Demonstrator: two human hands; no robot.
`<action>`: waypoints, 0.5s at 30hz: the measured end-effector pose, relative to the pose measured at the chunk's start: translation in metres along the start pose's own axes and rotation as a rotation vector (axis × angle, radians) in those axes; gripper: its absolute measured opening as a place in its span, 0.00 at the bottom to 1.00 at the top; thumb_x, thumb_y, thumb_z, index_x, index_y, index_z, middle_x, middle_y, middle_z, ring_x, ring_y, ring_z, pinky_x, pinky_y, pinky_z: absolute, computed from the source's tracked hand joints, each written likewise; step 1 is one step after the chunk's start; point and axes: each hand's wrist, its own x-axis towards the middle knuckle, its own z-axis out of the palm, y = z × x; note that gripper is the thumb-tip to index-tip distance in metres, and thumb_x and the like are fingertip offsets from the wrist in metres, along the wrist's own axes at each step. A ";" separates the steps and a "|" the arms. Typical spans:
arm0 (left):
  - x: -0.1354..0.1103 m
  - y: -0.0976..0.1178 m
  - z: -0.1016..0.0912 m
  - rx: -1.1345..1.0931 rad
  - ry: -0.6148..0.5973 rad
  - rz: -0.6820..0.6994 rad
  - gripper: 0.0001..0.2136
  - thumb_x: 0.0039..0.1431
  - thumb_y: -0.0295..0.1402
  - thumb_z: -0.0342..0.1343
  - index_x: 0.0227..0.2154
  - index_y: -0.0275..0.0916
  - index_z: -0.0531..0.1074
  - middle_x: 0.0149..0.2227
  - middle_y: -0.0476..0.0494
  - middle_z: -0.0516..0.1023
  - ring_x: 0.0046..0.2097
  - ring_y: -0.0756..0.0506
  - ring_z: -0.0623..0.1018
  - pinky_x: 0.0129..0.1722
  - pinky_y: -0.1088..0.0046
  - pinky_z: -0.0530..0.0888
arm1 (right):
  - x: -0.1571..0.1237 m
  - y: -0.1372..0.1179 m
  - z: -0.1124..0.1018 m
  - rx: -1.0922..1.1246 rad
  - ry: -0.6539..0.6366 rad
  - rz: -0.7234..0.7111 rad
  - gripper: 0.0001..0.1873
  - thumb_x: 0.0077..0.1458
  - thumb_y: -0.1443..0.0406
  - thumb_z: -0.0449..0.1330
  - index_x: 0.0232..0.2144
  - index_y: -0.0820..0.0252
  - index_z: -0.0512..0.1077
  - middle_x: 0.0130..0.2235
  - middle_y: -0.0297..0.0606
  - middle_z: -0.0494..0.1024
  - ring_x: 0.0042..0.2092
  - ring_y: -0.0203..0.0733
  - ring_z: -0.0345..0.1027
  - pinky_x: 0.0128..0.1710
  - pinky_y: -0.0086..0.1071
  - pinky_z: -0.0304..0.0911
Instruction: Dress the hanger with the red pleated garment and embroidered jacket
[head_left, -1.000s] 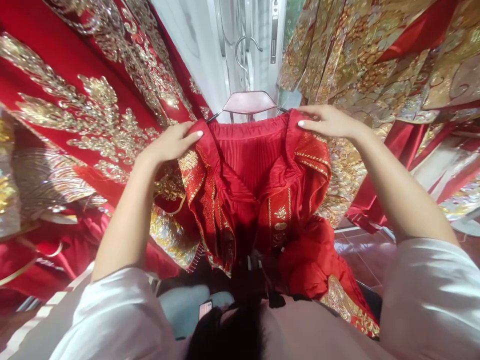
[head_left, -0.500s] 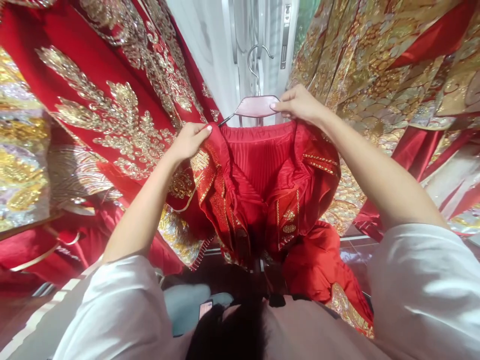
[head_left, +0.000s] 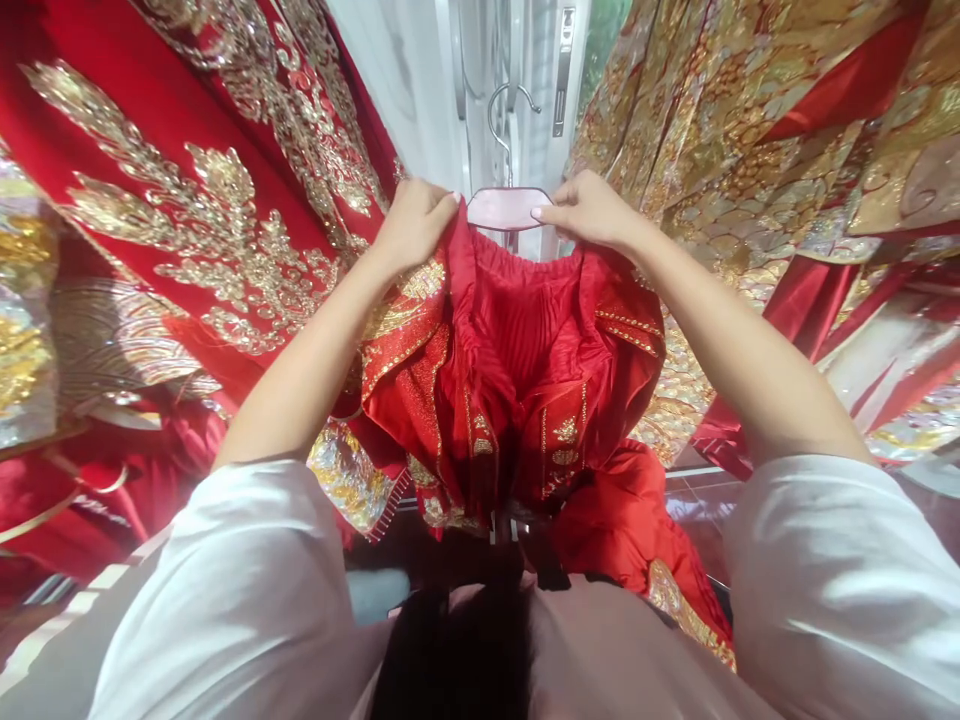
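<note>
A red garment [head_left: 525, 330] with gold beaded trim hangs in front of me on a hanger [head_left: 510, 210] with a pale pink middle plate and a metal hook. At its left shoulder, my left hand [head_left: 416, 225] is closed on the garment's edge, close beside the plate. My right hand [head_left: 596, 210] pinches the hanger at the plate's right end, its thumb on the plate and its other fingers behind. The garment's neckline gapes open between both hands, showing pleated red lining.
On the left hangs a red dress [head_left: 247, 240] with gold sequin embroidery. Gold patterned fabric [head_left: 720, 150] drapes on the right. Behind the hanger stands a white door [head_left: 562, 60] with a metal lock plate. Red satin cloth [head_left: 622, 520] hangs low at right.
My left hand has moved up and inward with the garment's left shoulder, toward the hanger's plate. My right hand keeps its grip on the hanger. The view has shifted slightly.
</note>
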 end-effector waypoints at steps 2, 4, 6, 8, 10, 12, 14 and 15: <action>-0.007 0.003 -0.001 0.100 -0.081 0.013 0.21 0.64 0.37 0.42 0.15 0.41 0.49 0.17 0.51 0.47 0.26 0.50 0.54 0.32 0.70 0.57 | -0.012 0.003 -0.010 -0.013 -0.011 -0.053 0.19 0.50 0.50 0.62 0.27 0.61 0.76 0.27 0.39 0.77 0.37 0.45 0.71 0.40 0.37 0.65; -0.017 0.005 -0.003 0.180 -0.089 0.009 0.17 0.63 0.39 0.42 0.18 0.42 0.59 0.18 0.49 0.57 0.28 0.47 0.62 0.35 0.67 0.61 | -0.027 0.010 -0.021 0.004 0.013 -0.073 0.23 0.49 0.46 0.61 0.34 0.60 0.77 0.35 0.40 0.79 0.42 0.47 0.71 0.45 0.39 0.65; -0.023 0.012 -0.004 0.200 -0.013 0.015 0.14 0.61 0.42 0.43 0.28 0.41 0.69 0.26 0.42 0.71 0.37 0.40 0.69 0.40 0.61 0.63 | -0.040 0.022 -0.028 0.019 0.033 -0.045 0.29 0.47 0.42 0.60 0.38 0.60 0.76 0.39 0.41 0.79 0.45 0.47 0.69 0.48 0.39 0.64; -0.017 0.027 0.000 0.158 0.037 0.093 0.17 0.59 0.45 0.43 0.41 0.43 0.72 0.39 0.39 0.76 0.50 0.34 0.68 0.47 0.55 0.62 | -0.050 0.035 -0.030 0.015 0.004 0.001 0.33 0.45 0.37 0.57 0.35 0.60 0.76 0.37 0.39 0.78 0.43 0.46 0.69 0.46 0.39 0.64; 0.000 0.046 0.011 0.084 0.004 0.225 0.20 0.57 0.47 0.44 0.48 0.49 0.71 0.48 0.45 0.75 0.58 0.33 0.63 0.53 0.53 0.60 | -0.054 0.045 -0.025 -0.001 -0.017 0.012 0.36 0.45 0.34 0.52 0.27 0.60 0.73 0.30 0.37 0.75 0.38 0.43 0.68 0.42 0.37 0.65; 0.022 0.062 0.028 0.029 -0.048 0.331 0.19 0.56 0.47 0.45 0.47 0.53 0.72 0.50 0.49 0.74 0.60 0.34 0.61 0.56 0.52 0.59 | -0.056 0.052 -0.017 -0.013 0.036 -0.008 0.36 0.46 0.32 0.48 0.19 0.59 0.66 0.24 0.35 0.69 0.34 0.41 0.65 0.38 0.36 0.64; 0.042 0.070 0.046 0.016 -0.072 0.359 0.16 0.57 0.45 0.45 0.43 0.52 0.75 0.47 0.46 0.76 0.58 0.34 0.64 0.56 0.52 0.58 | -0.056 0.055 -0.008 -0.012 0.119 -0.027 0.36 0.47 0.32 0.46 0.16 0.57 0.58 0.21 0.34 0.63 0.31 0.39 0.62 0.37 0.35 0.63; 0.049 0.072 0.055 0.030 -0.077 0.359 0.16 0.58 0.43 0.44 0.40 0.50 0.76 0.44 0.44 0.77 0.56 0.33 0.66 0.56 0.51 0.58 | -0.056 0.055 -0.005 -0.009 0.151 -0.030 0.36 0.48 0.32 0.46 0.16 0.57 0.55 0.20 0.33 0.60 0.31 0.39 0.60 0.36 0.35 0.63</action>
